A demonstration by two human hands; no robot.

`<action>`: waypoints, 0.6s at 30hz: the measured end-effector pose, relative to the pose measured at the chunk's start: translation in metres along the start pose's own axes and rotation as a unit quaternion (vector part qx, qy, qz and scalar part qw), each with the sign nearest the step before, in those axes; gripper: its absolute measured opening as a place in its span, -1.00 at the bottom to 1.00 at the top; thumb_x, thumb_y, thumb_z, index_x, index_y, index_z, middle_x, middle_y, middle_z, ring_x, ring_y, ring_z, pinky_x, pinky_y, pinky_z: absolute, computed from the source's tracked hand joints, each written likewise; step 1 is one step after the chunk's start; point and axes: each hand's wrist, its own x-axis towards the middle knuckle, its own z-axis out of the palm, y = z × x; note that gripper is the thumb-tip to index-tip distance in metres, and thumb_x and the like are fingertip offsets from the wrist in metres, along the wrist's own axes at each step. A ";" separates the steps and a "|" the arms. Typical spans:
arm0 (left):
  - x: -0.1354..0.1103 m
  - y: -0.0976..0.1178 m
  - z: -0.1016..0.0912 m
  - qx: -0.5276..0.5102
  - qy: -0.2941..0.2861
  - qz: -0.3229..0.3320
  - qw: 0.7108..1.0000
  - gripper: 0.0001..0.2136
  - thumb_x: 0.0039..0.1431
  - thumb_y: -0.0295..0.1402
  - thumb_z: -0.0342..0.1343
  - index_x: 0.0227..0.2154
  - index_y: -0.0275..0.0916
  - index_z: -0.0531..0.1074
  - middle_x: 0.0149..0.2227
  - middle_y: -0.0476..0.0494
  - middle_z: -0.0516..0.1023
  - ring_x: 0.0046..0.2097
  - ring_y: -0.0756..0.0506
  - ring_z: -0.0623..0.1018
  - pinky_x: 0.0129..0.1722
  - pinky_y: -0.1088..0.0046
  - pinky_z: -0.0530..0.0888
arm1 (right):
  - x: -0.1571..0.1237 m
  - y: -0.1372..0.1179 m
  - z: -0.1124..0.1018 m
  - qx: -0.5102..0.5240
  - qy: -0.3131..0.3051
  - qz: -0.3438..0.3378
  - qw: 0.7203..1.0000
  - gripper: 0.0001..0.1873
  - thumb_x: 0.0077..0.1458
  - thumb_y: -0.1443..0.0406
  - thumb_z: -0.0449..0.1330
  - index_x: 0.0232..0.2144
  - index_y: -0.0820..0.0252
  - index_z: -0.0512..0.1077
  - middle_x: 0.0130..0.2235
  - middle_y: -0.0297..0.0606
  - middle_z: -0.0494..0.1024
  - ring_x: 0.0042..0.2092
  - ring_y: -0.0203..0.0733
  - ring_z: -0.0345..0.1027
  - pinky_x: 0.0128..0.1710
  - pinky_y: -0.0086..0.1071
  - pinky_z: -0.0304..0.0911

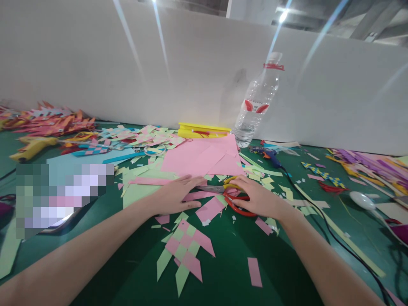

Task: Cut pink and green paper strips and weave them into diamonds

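Observation:
My left hand (174, 196) lies palm down with its fingers stretched out, over a pink paper strip (148, 181) and a pale green sheet (135, 197). In my right hand (259, 196) is a pair of scissors (234, 196) with red and yellow handles, its blades pointing left toward the fingers of my left hand. Pink paper sheets (197, 159) lie just beyond both hands. Nearer to me is a woven pink and green paper fish (185, 250) with pointed ends. A pink rectangle (209, 210) sits beneath the scissors, among small scraps.
A tilted plastic bottle (255, 108) stands near the white wall panel. Glue guns, one yellow (33, 148) and one blue (269, 157), lie left and right; a black cord (314, 208) crosses the right side. Woven pieces (156, 136) are heaped behind.

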 end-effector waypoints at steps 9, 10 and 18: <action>0.000 0.000 0.000 0.008 0.010 0.010 1.000 -0.41 0.20 0.06 -0.15 0.23 -0.02 -0.07 0.23 -0.07 0.20 0.25 -0.30 0.14 0.09 0.15 0.28 | 0.000 0.000 -0.002 -0.006 0.001 -0.007 1.000 -0.50 0.09 0.08 0.07 0.07 0.04 0.24 0.15 -0.21 0.27 0.13 -0.03 0.18 0.10 -0.14 0.16; 0.000 0.000 0.000 0.008 0.009 0.010 1.000 -0.41 0.20 0.06 -0.15 0.22 -0.02 -0.07 0.23 -0.07 0.22 0.25 -0.29 0.15 0.09 0.16 0.28 | 0.000 -0.001 -0.002 -0.009 0.004 -0.011 1.000 -0.51 0.08 0.08 0.07 0.06 0.05 0.25 0.13 -0.20 0.28 0.12 -0.04 0.19 0.09 -0.14 0.16; -0.001 0.001 -0.001 0.011 0.008 0.009 1.000 -0.43 0.21 0.06 -0.15 0.21 -0.01 -0.03 0.23 -0.08 0.20 0.25 -0.29 0.13 0.11 0.16 0.26 | -0.003 -0.003 -0.002 -0.017 0.014 -0.022 1.000 -0.56 0.10 0.09 0.05 0.01 0.08 0.28 0.08 -0.18 0.33 0.08 -0.04 0.23 0.06 -0.13 0.18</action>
